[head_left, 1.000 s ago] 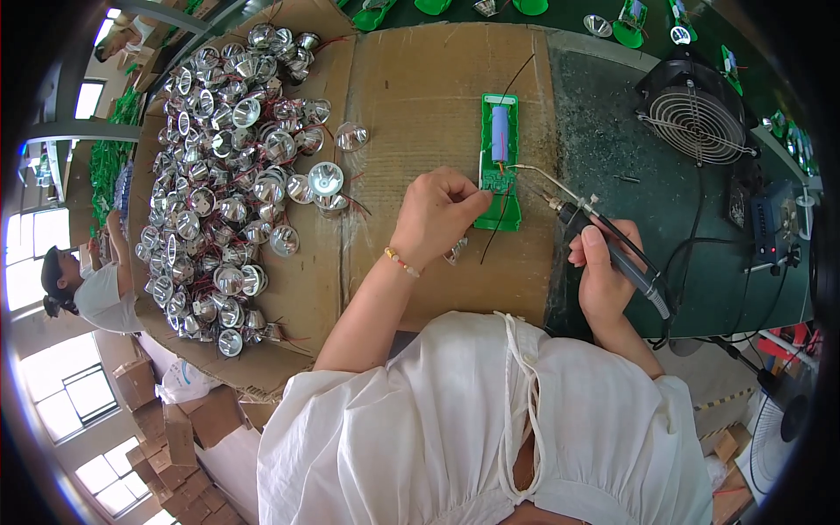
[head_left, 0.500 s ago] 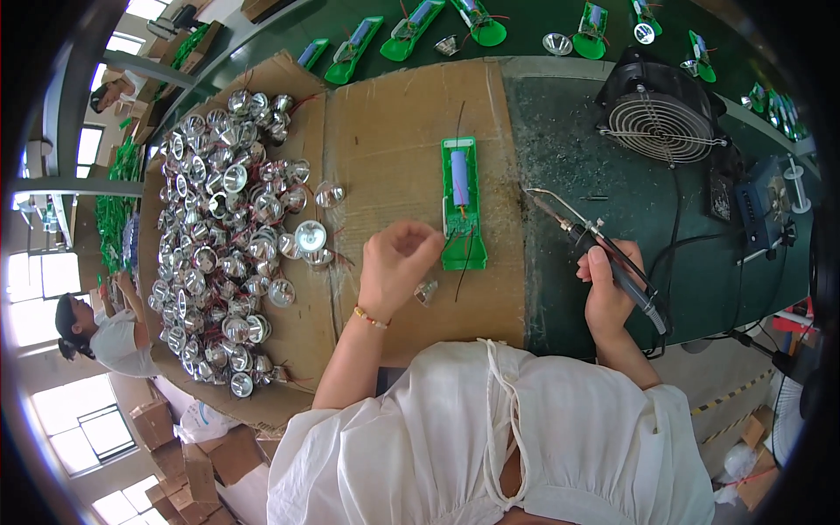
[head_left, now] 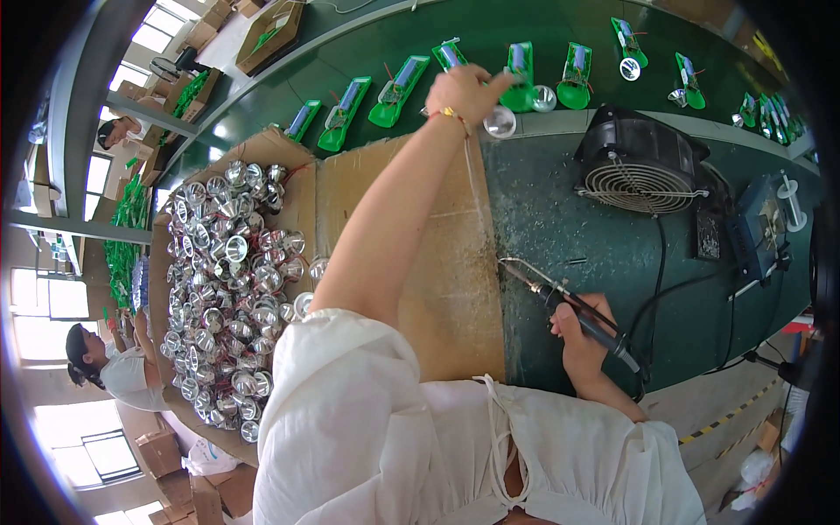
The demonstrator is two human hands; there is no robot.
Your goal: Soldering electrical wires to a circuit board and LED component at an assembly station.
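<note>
One black-handled soldering iron (head_left: 616, 342) clamped in your right hand (head_left: 584, 344) near flat brown cardboard edge (head_left: 494, 306); left hand (head_left: 465, 94) well apart, grip indeterminable

The single head view comes from the left of two fisheye cameras worn on the person's head. It looks down and forward over the white top (head_left: 472, 437), which fills the near lower part. The desk (head_left: 534, 350) lies at middle range, taking in the right grip (head_left: 581, 348); the left grip (head_left: 464, 94) appears near the upper edge. Coverage is wide: windows (head_left: 74, 442) tilt at the left, inside a dark, curved rim.
</note>
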